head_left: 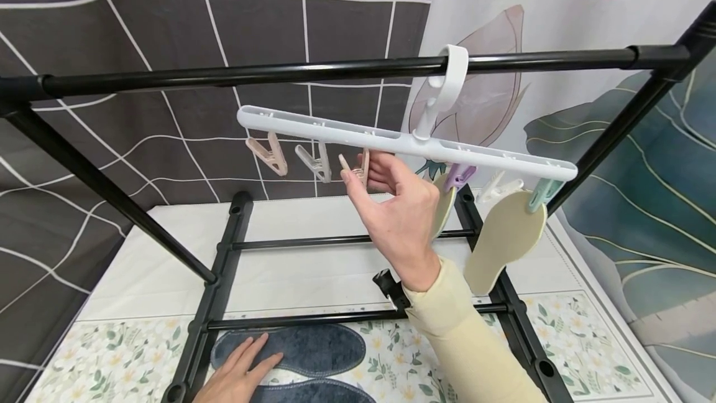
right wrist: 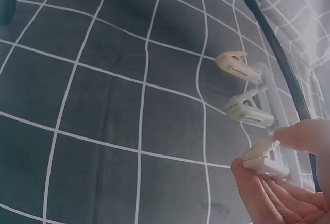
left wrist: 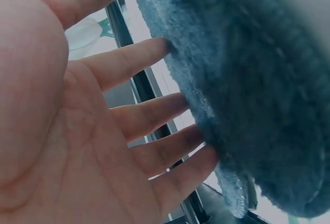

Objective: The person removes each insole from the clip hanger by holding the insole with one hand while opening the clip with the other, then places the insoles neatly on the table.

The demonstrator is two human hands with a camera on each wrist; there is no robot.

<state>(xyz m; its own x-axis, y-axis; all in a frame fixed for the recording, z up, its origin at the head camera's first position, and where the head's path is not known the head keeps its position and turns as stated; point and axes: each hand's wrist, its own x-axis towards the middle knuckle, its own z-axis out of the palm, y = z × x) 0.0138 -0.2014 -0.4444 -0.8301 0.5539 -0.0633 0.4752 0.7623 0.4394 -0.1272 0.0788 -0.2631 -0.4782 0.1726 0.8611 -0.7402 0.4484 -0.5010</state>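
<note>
Lopsided hanger, a pinched clip and a loose left-hand contact

The white hanger [head_left: 335, 132] tilts, its 10 o'clock end high and its 3 o'clock end low, probably because the pale insole [head_left: 500, 241] loads that side, at 4 o'clock. It hangs by one hook [head_left: 458, 76] over the black rail [head_left: 279, 73], so a firm tug on the pink clip [right wrist: 268, 167] could twist it or slide it along. A jolt might also work the pale insole out of its green clip [head_left: 542, 194]. Low down, the dark blue insole [head_left: 330, 350] at 6 o'clock could slip away if lifted by fingertips alone.

The right hand [head_left: 399, 210] reaches up from 5 o'clock to the centre, wrist bent, pinching the pink clip between thumb and fingers; whether the clip's mouth gapes, I cannot tell. The left hand [head_left: 240, 372] comes in at 7 o'clock, gripping nothing: its fingers are straight and spread, their tips at the dark blue insole's edge. In the left wrist view the palm faces the camera, with the thumb at 12 o'clock, its tip out of sight
</note>
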